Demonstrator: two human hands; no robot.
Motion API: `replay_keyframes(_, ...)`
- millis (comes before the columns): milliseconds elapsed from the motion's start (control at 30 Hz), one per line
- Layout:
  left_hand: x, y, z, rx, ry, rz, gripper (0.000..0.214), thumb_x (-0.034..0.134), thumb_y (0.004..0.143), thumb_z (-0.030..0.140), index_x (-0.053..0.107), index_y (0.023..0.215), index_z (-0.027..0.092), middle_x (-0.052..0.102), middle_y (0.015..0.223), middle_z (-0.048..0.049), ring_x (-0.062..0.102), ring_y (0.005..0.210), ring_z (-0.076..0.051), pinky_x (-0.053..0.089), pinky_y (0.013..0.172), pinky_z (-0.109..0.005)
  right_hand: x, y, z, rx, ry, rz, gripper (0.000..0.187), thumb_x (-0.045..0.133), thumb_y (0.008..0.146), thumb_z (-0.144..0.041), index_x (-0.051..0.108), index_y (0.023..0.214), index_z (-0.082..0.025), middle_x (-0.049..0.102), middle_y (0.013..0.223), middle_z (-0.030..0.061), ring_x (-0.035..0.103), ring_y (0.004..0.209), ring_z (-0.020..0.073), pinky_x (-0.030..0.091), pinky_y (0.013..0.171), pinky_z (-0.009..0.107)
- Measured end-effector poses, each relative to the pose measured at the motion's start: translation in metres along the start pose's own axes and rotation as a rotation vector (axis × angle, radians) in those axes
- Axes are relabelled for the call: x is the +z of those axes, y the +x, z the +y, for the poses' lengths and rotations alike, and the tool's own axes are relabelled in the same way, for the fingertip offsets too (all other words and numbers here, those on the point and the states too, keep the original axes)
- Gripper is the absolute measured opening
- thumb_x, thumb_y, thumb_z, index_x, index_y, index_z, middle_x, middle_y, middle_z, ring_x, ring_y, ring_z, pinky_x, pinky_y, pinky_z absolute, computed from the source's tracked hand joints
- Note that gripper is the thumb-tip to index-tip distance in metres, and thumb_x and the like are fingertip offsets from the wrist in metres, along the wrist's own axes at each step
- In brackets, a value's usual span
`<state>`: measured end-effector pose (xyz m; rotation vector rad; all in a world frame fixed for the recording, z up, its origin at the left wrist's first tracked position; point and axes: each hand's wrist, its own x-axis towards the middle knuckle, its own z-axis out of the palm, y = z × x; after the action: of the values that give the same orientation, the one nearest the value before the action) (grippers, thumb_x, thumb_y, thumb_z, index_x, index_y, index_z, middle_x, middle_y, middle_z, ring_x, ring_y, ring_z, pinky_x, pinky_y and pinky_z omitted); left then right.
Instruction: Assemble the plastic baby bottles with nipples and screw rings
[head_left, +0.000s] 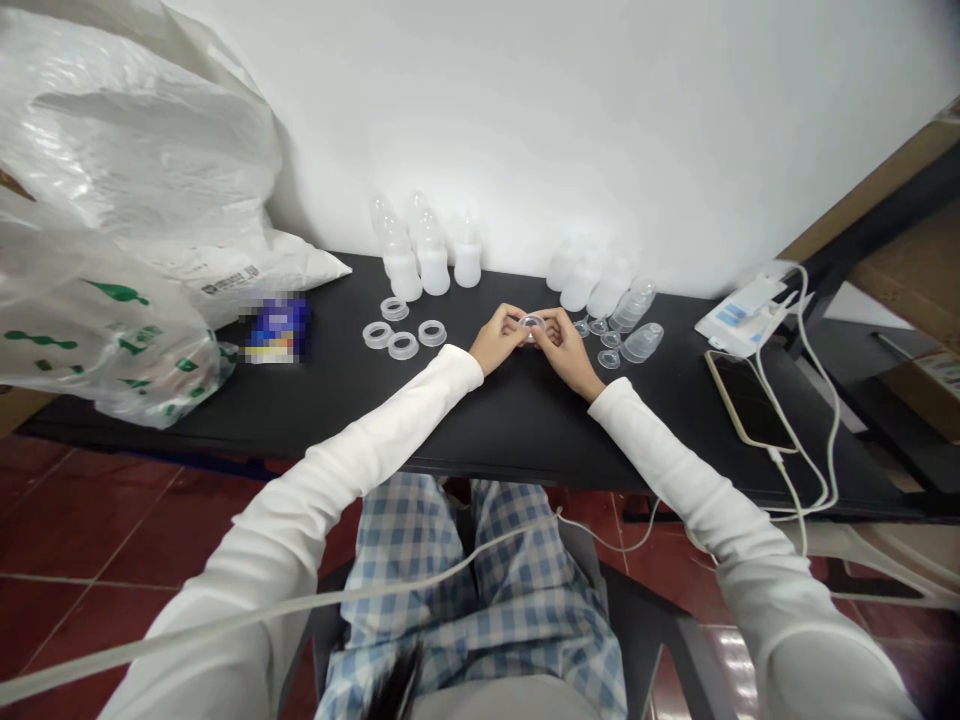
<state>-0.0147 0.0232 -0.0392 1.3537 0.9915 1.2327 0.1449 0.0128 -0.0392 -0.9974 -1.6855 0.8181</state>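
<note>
My left hand (499,337) and my right hand (564,347) meet over the middle of the table, fingertips closed on a translucent baby bottle collar ring (532,322). A clear piece, seemingly a nipple, shows in its opening; the fingers partly hide it. Left of my hands lie several loose collar rings (403,346). Close to my right hand are several clear silicone nipples (610,340), and beside them clear caps (643,343), some nested together. Assembled baby bottles (433,262) with caps stand at the back left. White bottle bodies (579,285) are grouped behind my right hand.
White plastic bags (135,150) bulge over the black table's (480,425) left end, with a blurred blue packet (277,330) beside them. To the right lie a phone (750,400), a white box (742,313) and cables (834,420). Another cable (300,603) crosses my lap.
</note>
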Motion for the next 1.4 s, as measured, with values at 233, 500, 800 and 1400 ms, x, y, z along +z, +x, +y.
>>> replay_keyframes(233,-0.0001,0.0013,-0.0028,0.022,-0.015,0.005,0.025,0.070,0.076,0.004,0.057,0.092,0.018,0.063,0.069,0.0067,0.061,0.062,-0.008,0.048,0.069,-0.022,-0.0016,0.0050,0.0057,-0.008,0.054,-0.019,0.052,0.072,0.080,-0.068,0.055,0.104,-0.025,0.061,0.083,-0.0010,0.059,0.072,0.0145,0.050,0.068,0.031)
replay_keyframes(500,-0.0015,0.0005,-0.0036,0.052,0.016,-0.004,0.022,0.071,0.075,0.008,0.060,0.090,0.018,0.063,0.065,0.0078,0.061,0.060,-0.007,0.047,0.066,-0.021,0.0016,0.0053,0.0057,0.008,0.073,0.011,0.052,0.075,0.076,-0.067,0.053,0.096,-0.025,0.054,0.074,-0.0040,0.051,0.065,0.0128,0.044,0.062,0.029)
replay_keyframes(800,0.0009,-0.0036,-0.0002,0.053,0.011,-0.004,0.021,0.074,0.075,0.011,0.058,0.087,0.019,0.059,0.059,0.0090,0.057,0.054,-0.006,0.044,0.058,-0.019,0.0027,0.0043,0.0047,0.012,0.076,0.011,0.055,0.071,0.077,-0.073,0.050,0.094,-0.026,0.052,0.070,-0.0051,0.049,0.063,0.0125,0.041,0.058,0.028)
replay_keyframes(1400,-0.0024,0.0013,0.0004,0.124,-0.084,0.006,0.027,0.074,0.073,0.011,0.050,0.082,0.019,0.067,0.083,0.0021,0.066,0.078,-0.010,0.049,0.071,-0.020,-0.0021,0.0047,0.0041,0.019,0.020,-0.006,0.050,0.070,0.081,-0.069,0.067,0.105,-0.025,0.060,0.096,0.0028,0.055,0.077,0.0140,0.049,0.070,0.030)
